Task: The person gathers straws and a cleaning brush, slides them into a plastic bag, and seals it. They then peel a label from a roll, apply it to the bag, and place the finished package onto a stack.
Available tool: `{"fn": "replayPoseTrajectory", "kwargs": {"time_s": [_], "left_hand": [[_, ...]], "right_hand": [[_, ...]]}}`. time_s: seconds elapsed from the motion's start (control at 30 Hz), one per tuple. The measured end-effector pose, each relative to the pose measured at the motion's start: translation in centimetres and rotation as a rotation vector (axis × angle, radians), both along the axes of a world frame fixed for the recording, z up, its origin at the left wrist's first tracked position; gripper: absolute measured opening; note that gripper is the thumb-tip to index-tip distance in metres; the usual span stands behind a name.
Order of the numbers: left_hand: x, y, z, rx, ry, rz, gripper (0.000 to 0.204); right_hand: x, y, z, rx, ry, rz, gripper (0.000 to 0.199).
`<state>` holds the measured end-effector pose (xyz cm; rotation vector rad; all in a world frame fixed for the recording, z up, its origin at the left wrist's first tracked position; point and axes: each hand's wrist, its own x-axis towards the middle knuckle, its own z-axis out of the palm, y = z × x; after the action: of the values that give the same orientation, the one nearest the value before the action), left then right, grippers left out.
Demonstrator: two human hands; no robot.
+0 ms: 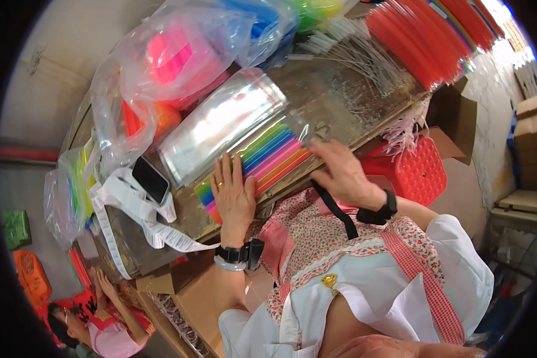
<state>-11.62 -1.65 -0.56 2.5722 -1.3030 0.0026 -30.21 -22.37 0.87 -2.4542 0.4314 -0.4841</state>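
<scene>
Fingers of the left hand (235, 194) lay spread and flat on the near end of the rainbow strip bundle (262, 161), gripping nothing. That bundle sat at the table (334, 101) edge, its long axis running up and right into a clear sleeve (224, 122). At its far side rested the right hand (340, 173) — fingers loosely curled, equally near.

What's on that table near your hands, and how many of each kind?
Hands on the rainbow strips: 2, left hand and right hand
Rainbow strip sets: 1
Clear sleeve stacks: 1
Phones: 1
White label strips: 1 bundle
Plastic bags of coloured stock: at least 3, for instance the pink bag
Total: at least 9
</scene>
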Motion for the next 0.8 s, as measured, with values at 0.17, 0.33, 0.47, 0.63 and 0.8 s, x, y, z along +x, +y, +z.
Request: {"fn": "replayPoseTrajectory", "kwargs": {"time_s": [0.17,0.33,0.47,0.63,0.8], "left_hand": [[0.0,0.2,0.4,0.019,-0.007,-0.005,0.053],[-0.2,0.2,0.3,0.021,-0.007,-0.007,0.053],[-0.1,0.3,0.5,0.023,-0.009,-0.012,0.054],[-0.1,0.3,0.5,0.037,-0.005,-0.007,0.054],[-0.2,0.5,0.5,0.012,0.012,-0.001,0.054]], "right_hand": [[0.7,-0.9,1.4,-0.029,-0.098,0.056,0.043],[1.9,-12.9,2.3,-0.403,0.025,-0.129,0.021],[3.0,-23.8,3.0,-0.567,-0.050,-0.441,0.021],[4.3,-28.1,2.4,-0.285,0.195,-0.505,0.022],[4.8,-28.4,3.0,-0.093,0.168,-0.549,0.023]]}}
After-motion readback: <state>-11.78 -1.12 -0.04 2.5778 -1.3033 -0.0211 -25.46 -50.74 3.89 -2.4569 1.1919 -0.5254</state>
